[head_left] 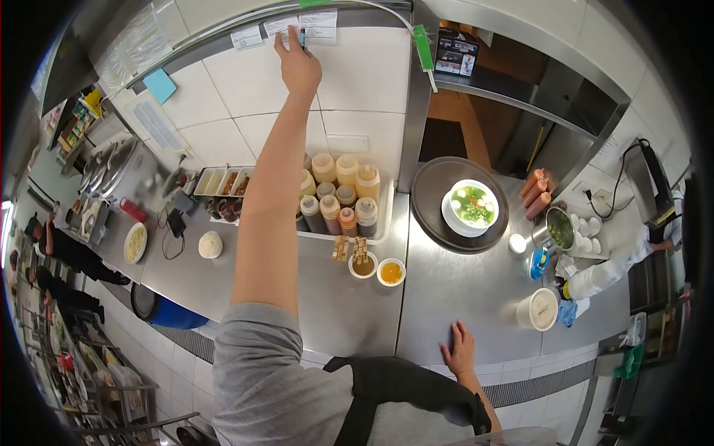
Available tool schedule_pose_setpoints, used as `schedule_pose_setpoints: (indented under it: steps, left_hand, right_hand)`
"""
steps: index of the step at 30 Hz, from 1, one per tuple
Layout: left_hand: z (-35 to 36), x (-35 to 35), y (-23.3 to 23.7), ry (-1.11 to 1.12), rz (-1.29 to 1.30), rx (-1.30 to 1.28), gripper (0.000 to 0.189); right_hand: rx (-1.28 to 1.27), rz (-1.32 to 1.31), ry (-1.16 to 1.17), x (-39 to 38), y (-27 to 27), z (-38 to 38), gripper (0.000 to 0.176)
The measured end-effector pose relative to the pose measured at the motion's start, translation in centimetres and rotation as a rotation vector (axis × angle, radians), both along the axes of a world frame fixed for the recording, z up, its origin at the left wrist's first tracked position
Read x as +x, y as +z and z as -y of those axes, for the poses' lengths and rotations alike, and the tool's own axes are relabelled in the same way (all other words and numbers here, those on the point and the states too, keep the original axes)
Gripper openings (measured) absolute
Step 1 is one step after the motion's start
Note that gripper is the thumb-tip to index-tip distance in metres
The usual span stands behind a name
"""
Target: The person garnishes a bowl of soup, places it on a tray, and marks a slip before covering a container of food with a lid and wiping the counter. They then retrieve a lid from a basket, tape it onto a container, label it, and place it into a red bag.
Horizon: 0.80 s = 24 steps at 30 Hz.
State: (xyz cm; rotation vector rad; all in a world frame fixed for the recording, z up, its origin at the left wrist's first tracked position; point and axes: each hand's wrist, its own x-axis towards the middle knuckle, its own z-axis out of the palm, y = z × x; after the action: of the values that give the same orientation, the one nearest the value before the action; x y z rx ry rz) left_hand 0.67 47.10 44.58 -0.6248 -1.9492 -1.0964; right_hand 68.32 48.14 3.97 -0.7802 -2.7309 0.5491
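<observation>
My left hand (300, 70) is raised to the wall, its fingertips against a paper slip (277, 27) on the metal rail. A dark pen (303, 37) with a bluish part sticks up between its fingers. My right hand (460, 351) lies flat on the steel counter (435, 305), fingers spread and holding nothing. Beyond it, a white bowl (465, 223) of green soup with white pieces sits on a dark round tray (431, 223). Two small cups, one with brown sauce (362, 266) and one with orange-yellow sauce (391, 273), stand near the counter's middle.
A bin of squeeze bottles (346, 197) stands against the wall, with wooden clips (362, 247) at its front edge. To the right are red bottles (533, 189), a white tub (537, 309) and a metal pot (559, 227). Other people (71, 256) stand far left.
</observation>
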Motion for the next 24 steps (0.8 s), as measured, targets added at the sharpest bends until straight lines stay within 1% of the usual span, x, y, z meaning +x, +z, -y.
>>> schedule_pose_setpoints:
  steps: [3, 6, 10, 13, 16, 19, 22, 24]
  left_hand:
    - [0.5, 1.7, 0.8, -0.084, -0.194, -0.087, 0.07]
    - [-0.2, 3.8, 1.7, -0.146, -0.136, -0.292, 0.075]
    - [-2.5, 4.7, 1.0, -0.147, -0.086, -0.173, 0.083]
    - [-4.6, 6.4, 0.6, -0.188, 0.001, -0.083, 0.085]
    - [-6.5, 7.9, 0.2, -0.234, -0.048, -0.026, 0.086]
    - [-8.0, 8.4, 0.1, -0.232, -0.071, -0.045, 0.086]
    - [-7.4, 8.9, 0.5, -0.3, -0.082, -0.063, 0.087]
    - [-6.9, 9.4, 0.5, -0.417, -0.021, -0.049, 0.075]
  right_hand:
    - [0.024, 0.008, -0.021, -0.2, -0.2, 0.1, 0.072]
    - [0.035, 0.027, -0.033, -0.4, 0.2, 0.3, 0.073]
    - [0.058, 0.023, -0.019, -0.5, 0.1, 0.1, 0.075]
    - [0.079, 0.032, -0.036, -0.4, 0.0, 0.4, 0.076]
    - [0.075, 0.061, -0.051, -0.2, 0.2, 0.4, 0.076]
    - [0.069, 0.064, -0.05, -0.3, 0.5, 0.4, 0.075]
    - [0.079, 0.043, -0.058, -0.3, 0.1, 0.7, 0.074]
    - [0.09, 0.034, -0.068, -0.3, 0.0, 0.6, 0.073]
